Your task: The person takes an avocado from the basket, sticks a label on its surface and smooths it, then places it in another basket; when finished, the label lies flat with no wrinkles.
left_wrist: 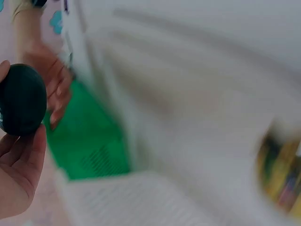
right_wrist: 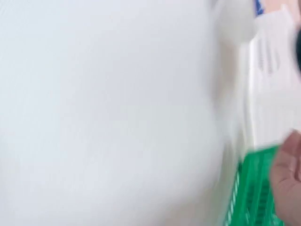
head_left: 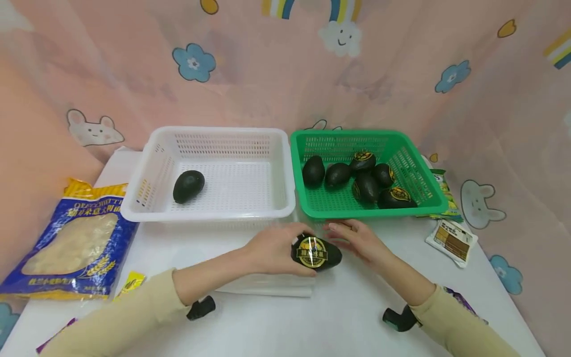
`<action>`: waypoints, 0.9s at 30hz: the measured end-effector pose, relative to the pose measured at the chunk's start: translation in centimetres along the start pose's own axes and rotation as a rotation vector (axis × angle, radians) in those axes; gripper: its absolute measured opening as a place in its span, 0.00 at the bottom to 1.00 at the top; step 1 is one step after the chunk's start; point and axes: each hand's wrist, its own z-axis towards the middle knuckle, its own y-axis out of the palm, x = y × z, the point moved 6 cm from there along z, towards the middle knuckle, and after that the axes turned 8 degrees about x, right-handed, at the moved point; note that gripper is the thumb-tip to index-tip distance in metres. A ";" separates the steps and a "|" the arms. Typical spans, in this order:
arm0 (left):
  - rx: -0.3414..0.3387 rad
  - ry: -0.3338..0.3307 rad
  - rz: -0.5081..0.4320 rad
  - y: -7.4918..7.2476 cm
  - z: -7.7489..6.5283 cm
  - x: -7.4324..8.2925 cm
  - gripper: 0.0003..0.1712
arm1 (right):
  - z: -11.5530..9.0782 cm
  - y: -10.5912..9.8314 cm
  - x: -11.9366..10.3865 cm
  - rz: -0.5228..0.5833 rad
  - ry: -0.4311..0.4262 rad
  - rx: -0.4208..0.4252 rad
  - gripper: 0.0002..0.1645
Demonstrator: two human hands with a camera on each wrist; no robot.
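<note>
A dark avocado with a round gold-and-black sticker is gripped by my left hand, fingers and thumb around its blunt end, in front of the two baskets. In the left wrist view the same avocado sits between fingers and thumb. Just right of it, my right hand holds nothing, its fingers loosely bent near the green basket's front rim. One avocado lies in the white basket. Several more avocados, some with stickers, are grouped in the green basket.
A blue-and-yellow pasta bag lies at the left. Right of the green basket are a green packet and a brown-and-white packet. Beneath the left forearm lies a clear plastic sheet or roll. A printed pink curtain hangs behind.
</note>
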 end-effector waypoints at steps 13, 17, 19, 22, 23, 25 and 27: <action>0.150 -0.085 -0.002 -3.2 7.2 -1.6 0.40 | 0.9 2.4 1.0 0.321 0.173 0.097 0.13; 0.164 -0.015 -0.217 -3.3 2.9 -1.8 0.16 | 0.5 3.0 0.7 0.252 0.177 0.020 0.10; 0.117 -0.062 -0.327 -3.2 0.1 -2.8 0.10 | 0.3 3.9 -0.2 0.151 0.164 -0.075 0.16; 0.059 -0.278 -0.476 -2.8 -4.0 -5.7 0.16 | 0.1 5.7 -3.2 -0.064 0.075 -0.251 0.23; 0.058 -0.362 -0.525 -2.8 -5.3 -6.8 0.18 | 0.3 6.5 -4.6 -0.126 0.030 -0.302 0.24; 0.104 -0.528 -0.638 -3.1 -7.3 -9.0 0.25 | 1.1 8.1 -7.9 -0.244 -0.065 -0.382 0.21; 0.193 -0.654 -0.725 -3.8 -8.7 -10.8 0.30 | 2.6 10.1 -11.2 -0.342 -0.153 -0.470 0.18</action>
